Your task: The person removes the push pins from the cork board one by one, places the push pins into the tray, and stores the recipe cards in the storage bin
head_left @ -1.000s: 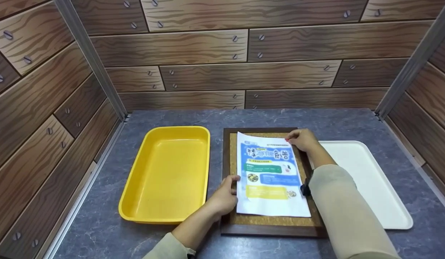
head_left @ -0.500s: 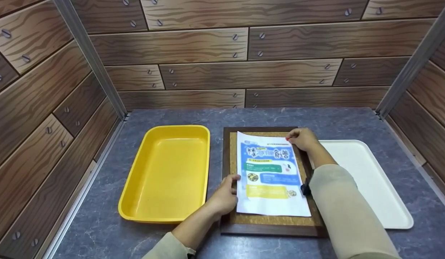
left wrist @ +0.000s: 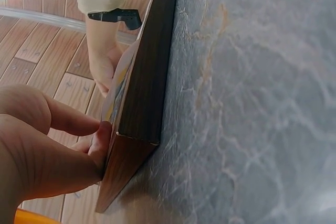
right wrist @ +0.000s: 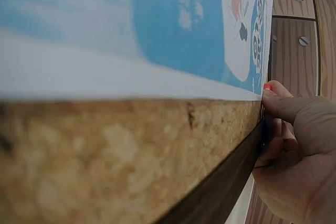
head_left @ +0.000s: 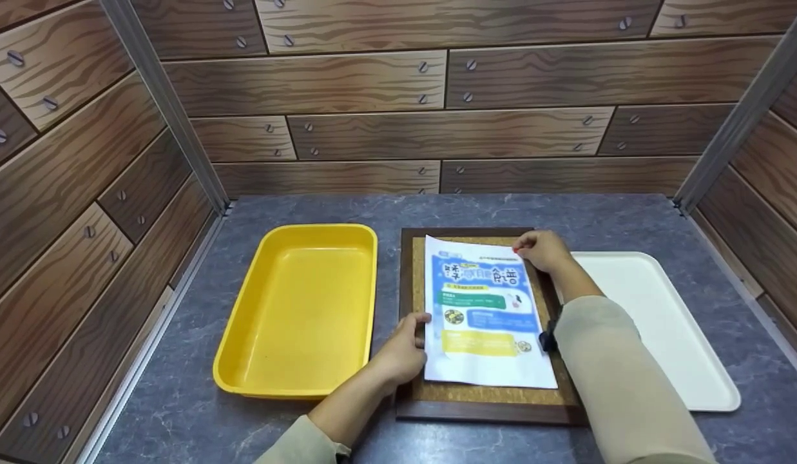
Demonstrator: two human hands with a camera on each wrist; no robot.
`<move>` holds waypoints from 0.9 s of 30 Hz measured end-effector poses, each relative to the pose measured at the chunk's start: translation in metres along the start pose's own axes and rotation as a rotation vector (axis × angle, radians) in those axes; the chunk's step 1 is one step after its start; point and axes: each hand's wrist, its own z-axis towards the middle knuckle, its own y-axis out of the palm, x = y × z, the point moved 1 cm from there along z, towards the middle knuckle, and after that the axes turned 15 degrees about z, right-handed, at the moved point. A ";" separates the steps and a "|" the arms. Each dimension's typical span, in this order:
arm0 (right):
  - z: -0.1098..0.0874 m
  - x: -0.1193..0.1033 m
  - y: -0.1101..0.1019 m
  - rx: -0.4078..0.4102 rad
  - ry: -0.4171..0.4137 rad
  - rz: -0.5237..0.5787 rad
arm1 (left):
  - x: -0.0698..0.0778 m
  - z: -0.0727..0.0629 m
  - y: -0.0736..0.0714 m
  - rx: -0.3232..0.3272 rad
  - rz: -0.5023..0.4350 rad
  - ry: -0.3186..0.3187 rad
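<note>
A printed paper sheet (head_left: pixel 482 309) with blue, green and yellow blocks lies on a cork board (head_left: pixel 462 394) that has a dark wooden frame (head_left: pixel 488 412). With finger and thumb, my right hand (head_left: pixel 544 250) pinches a small red push pin (right wrist: pixel 267 86) at the sheet's upper right corner. How deep its point sits is hidden. At the sheet's left edge, my left hand (head_left: pixel 403 353) holds the paper between thumb and fingers, as the left wrist view shows from the side. The sheet's upper left corner curls up slightly.
Left of the board stands a yellow tray (head_left: pixel 371 309) with raised walls. A flat white tray (head_left: pixel 662 322) lies to the right, partly under my right forearm. Wood-patterned walls (head_left: pixel 372 135) enclose the grey marbled table (head_left: pixel 172 361).
</note>
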 end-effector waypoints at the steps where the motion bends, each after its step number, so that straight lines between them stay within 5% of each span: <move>1: 0.000 0.000 0.000 0.000 0.002 0.001 | 0.000 0.000 0.000 0.000 0.006 -0.003; 27: -0.009 0.004 -0.006 -0.023 0.009 0.074 | 0.006 -0.001 0.001 0.005 0.018 -0.006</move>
